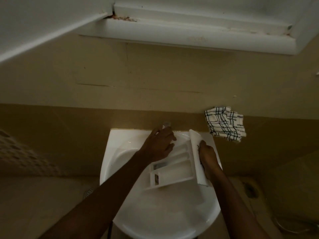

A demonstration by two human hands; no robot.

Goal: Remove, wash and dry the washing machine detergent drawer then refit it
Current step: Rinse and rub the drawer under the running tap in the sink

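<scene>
The white detergent drawer [174,171] lies over the white sink basin [155,216], its compartments facing up and its front panel to the right. My right hand [208,156] grips that front panel. My left hand [158,145] reaches over the back of the drawer toward the tap [166,124] at the wall, fingers curled near it. Whether it touches the tap is unclear. No running water is visible in the dim light.
A checked cloth [224,124] hangs on the wall to the right of the sink. A floor drain [89,191] is at the lower left, and another dark drain hole [250,189] at the right. A white window frame [172,31] runs above.
</scene>
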